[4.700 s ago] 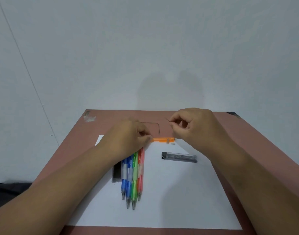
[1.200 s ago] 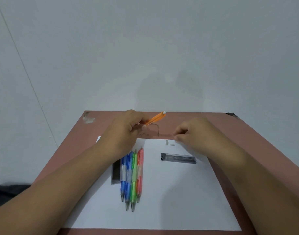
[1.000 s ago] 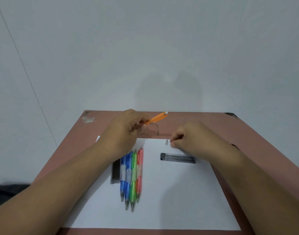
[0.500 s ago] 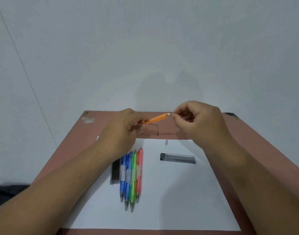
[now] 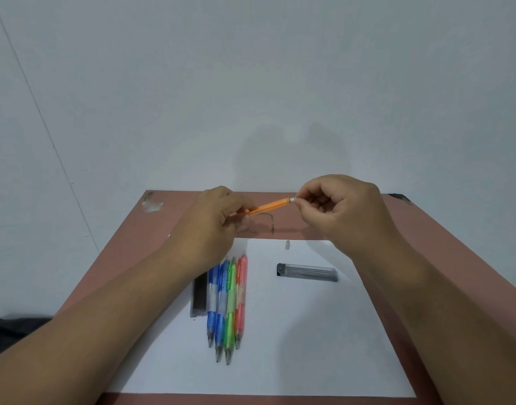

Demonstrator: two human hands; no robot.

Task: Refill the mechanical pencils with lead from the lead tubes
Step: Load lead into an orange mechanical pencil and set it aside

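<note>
An orange mechanical pencil point(image 5: 269, 206) is held tilted in the air above the white paper sheet point(image 5: 294, 331), its white-tipped end raised to the right. Four pencils point(image 5: 228, 302), two blue, one green, one pink, lie side by side on the sheet's left part. A dark lead tube point(image 5: 199, 296) lies just left of them. A clear lead tube point(image 5: 308, 272) lies crosswise on the sheet's upper right, a tiny pale cap point(image 5: 287, 244) near the sheet's top edge.

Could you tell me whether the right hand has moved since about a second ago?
Yes. The right hand rose from the white paper near the lead tube to the orange pencil, pinching its white end.
</note>
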